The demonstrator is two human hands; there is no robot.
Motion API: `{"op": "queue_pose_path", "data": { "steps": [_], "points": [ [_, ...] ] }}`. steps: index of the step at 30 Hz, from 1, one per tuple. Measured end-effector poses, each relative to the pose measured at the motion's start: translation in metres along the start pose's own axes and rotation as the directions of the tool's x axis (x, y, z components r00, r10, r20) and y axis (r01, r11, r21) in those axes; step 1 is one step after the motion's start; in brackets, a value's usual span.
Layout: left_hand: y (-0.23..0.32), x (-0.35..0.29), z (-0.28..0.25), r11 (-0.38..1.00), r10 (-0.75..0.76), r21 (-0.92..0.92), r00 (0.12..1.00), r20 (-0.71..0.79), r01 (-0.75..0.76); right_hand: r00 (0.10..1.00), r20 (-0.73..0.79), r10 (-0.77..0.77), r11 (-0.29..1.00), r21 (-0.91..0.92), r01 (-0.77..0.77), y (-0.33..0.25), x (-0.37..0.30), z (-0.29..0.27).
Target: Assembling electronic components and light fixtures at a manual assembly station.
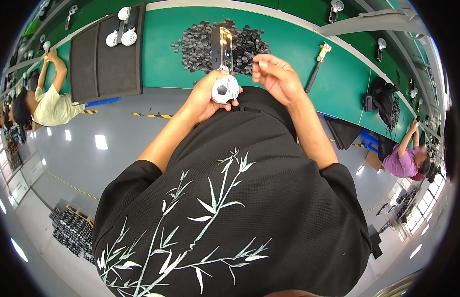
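My left hand point(204, 97) is wrapped round a white toy soccer ball point(225, 89) with black patches. A shiny, clear-looking strip with gold glints point(225, 47) and a dark flat bar point(216, 48) extend from the ball over the table; how they join it is hidden. To the right, my right hand point(279, 79) is raised with fingers bent together near their tips, apart from the ball. Whether a small piece sits between those fingers I cannot make out. Just beyond both hands spreads a heap of small black pentagon pieces point(196, 52).
Left on the green table point(161, 64) lies a black tray point(105, 67) with several white balls on dark parts point(128, 37). A hammer point(317, 67) with a dark handle rests on the right. Further right are a black bag point(383, 101) and co-workers at both sides.
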State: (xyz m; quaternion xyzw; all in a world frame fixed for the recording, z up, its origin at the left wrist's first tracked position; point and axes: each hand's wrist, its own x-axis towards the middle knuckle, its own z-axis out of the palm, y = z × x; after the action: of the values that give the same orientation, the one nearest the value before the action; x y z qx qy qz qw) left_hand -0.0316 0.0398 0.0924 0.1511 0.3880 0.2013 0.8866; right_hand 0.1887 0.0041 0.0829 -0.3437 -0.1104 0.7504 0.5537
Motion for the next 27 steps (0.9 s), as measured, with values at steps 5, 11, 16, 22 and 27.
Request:
{"op": "queue_pose_path", "data": {
  "steps": [5, 11, 16, 22, 27],
  "points": [
    [-0.001, -0.003, 0.006, 0.99, 0.057, 0.13, 0.998, 0.016, -0.059, 0.996, 0.077, 0.037, 0.996, -0.08, -0.031, 0.006, -0.018, 0.037],
    [-0.003, -0.004, 0.007, 0.983, 0.121, 0.141, 0.993, 0.0, -0.12, 0.994, -0.03, 0.104, 0.968, -0.226, -0.108, 0.006, -0.026, 0.046],
    [-0.004, -0.003, 0.007, 0.954, 0.233, 0.2, 0.972, -0.027, -0.224, 0.99, -0.127, 0.061, 0.966, -0.244, -0.091, 0.001, -0.031, 0.058],
    [-0.007, 0.001, 0.005, 0.743, 0.538, 0.488, 0.842, -0.029, -0.458, 0.995, -0.103, -0.012, 0.776, -0.628, -0.056, -0.003, -0.034, 0.054],
    [0.001, 0.0, 0.006, 0.614, 0.646, 0.531, 0.758, 0.087, -0.584, 0.976, -0.189, 0.106, 0.875, -0.449, -0.182, -0.012, -0.043, 0.078]
  ]
}}
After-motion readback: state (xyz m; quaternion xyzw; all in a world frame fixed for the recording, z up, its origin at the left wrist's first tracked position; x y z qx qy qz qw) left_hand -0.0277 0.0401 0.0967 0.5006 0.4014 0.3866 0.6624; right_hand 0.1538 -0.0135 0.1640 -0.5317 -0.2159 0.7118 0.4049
